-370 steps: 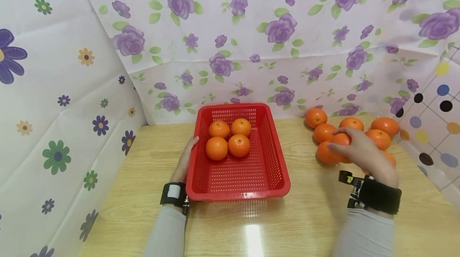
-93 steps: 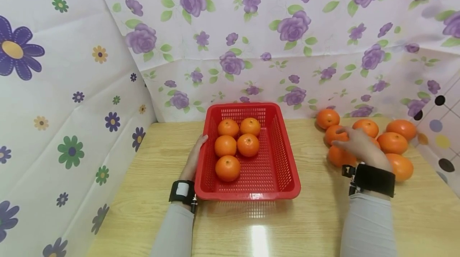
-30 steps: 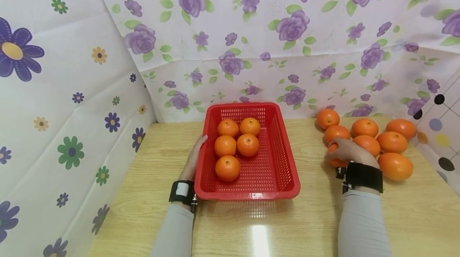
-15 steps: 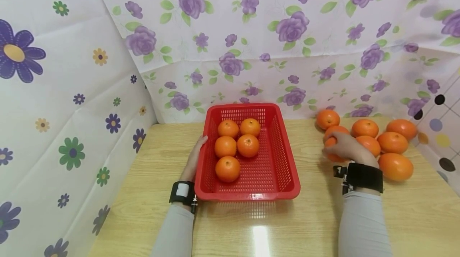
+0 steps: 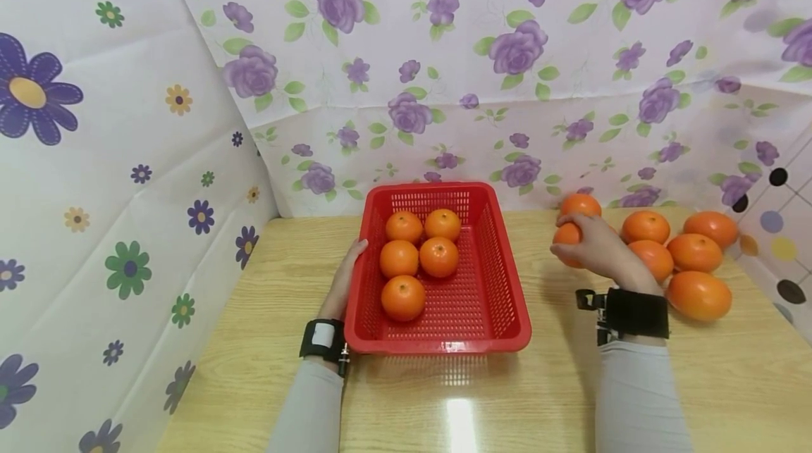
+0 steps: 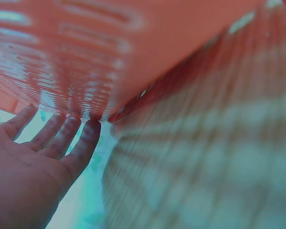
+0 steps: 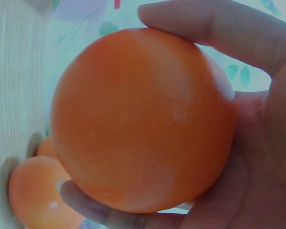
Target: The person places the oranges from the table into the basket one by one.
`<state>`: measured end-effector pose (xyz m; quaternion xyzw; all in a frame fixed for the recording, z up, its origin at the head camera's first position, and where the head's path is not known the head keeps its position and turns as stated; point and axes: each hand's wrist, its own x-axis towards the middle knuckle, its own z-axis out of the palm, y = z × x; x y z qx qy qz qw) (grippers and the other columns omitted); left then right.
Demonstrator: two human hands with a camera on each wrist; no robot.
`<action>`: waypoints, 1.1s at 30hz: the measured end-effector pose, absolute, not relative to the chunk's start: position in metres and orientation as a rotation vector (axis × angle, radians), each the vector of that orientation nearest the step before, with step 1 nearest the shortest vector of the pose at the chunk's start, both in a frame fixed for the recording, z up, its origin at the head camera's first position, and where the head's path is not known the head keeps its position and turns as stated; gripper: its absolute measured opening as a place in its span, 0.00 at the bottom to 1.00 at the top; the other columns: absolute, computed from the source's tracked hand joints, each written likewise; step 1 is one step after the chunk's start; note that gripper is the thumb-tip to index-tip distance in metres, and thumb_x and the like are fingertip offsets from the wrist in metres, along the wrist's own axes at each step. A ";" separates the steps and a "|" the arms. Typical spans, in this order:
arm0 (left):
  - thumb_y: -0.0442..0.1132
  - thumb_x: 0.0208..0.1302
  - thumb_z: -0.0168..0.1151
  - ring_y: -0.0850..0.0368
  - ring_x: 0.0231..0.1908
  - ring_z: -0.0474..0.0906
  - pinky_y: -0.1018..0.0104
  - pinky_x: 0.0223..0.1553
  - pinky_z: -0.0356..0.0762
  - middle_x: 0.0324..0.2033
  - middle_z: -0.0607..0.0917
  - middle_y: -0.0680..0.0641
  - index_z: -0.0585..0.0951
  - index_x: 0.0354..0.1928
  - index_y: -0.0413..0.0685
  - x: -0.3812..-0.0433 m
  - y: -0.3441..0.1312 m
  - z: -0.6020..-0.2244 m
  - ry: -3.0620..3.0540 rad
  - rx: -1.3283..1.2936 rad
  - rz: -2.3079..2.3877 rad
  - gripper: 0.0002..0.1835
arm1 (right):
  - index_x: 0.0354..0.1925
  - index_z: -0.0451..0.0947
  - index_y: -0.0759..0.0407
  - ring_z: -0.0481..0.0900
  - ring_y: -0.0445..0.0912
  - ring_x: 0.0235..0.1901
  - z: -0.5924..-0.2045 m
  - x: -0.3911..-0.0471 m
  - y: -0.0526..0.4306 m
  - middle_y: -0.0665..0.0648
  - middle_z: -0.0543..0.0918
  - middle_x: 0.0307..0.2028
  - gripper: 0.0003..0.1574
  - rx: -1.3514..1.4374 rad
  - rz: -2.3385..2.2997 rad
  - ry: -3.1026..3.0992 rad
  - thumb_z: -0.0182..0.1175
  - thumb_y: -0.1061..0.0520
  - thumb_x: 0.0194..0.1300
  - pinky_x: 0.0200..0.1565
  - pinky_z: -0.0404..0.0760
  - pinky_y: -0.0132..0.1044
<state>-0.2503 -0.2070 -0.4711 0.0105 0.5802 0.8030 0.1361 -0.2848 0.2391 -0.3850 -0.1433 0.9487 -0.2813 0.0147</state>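
Observation:
My right hand (image 5: 596, 249) grips an orange (image 5: 567, 234) between thumb and fingers, close in front of other oranges at the table's right. In the right wrist view, the held orange (image 7: 143, 119) fills the middle, with the thumb on one side and fingers along the other. My left hand (image 5: 340, 280) lies against the left outer side of a red perforated basket (image 5: 438, 346). From the left wrist, extended fingertips (image 6: 88, 133) meet the basket's slotted wall (image 6: 181, 28). Inside the basket, several oranges (image 5: 439, 257) sit toward the left and back.
On the right of the wooden table (image 5: 539, 396) lie several loose oranges (image 5: 694, 252), one orange (image 5: 580, 205) near the back edge. A flowered sheet (image 5: 412, 72) hangs behind, another (image 5: 114, 227) at the left, and a dotted one (image 5: 786, 256) at the right.
Over the last second, my right hand took hold of the nearest left orange of the group and moved it up and left. Earlier, the basket gained one orange. The left hand stays at the basket.

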 end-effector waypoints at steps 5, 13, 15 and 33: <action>0.59 0.82 0.41 0.48 0.74 0.60 0.45 0.73 0.62 0.77 0.62 0.51 0.53 0.82 0.73 -0.252 -0.207 -0.475 1.676 0.050 2.333 0.30 | 0.63 0.72 0.67 0.76 0.67 0.47 -0.381 -0.281 0.232 0.78 0.68 0.61 0.35 -0.456 -0.888 2.991 0.69 0.50 0.66 0.44 0.80 0.60; 0.59 0.82 0.41 0.48 0.74 0.60 0.44 0.74 0.60 0.78 0.61 0.50 0.52 0.82 0.72 -0.252 -0.206 -0.475 1.680 0.053 2.345 0.31 | 0.67 0.69 0.64 0.78 0.64 0.46 -0.371 -0.275 0.221 0.76 0.65 0.64 0.35 -0.495 -0.928 2.942 0.66 0.49 0.70 0.43 0.82 0.57; 0.58 0.82 0.41 0.48 0.75 0.59 0.44 0.74 0.59 0.78 0.60 0.49 0.52 0.82 0.71 -0.251 -0.205 -0.474 1.685 0.055 2.345 0.31 | 0.67 0.69 0.63 0.78 0.63 0.44 -0.369 -0.274 0.219 0.76 0.65 0.63 0.34 -0.505 -0.927 2.937 0.66 0.49 0.71 0.41 0.82 0.54; 0.62 0.80 0.44 0.49 0.73 0.62 0.44 0.73 0.62 0.76 0.65 0.53 0.55 0.80 0.76 -0.257 -0.208 -0.485 1.695 0.003 2.348 0.30 | 0.68 0.71 0.56 0.76 0.59 0.47 -0.348 -0.255 0.197 0.67 0.68 0.62 0.32 -0.633 -1.014 2.926 0.67 0.48 0.71 0.41 0.81 0.48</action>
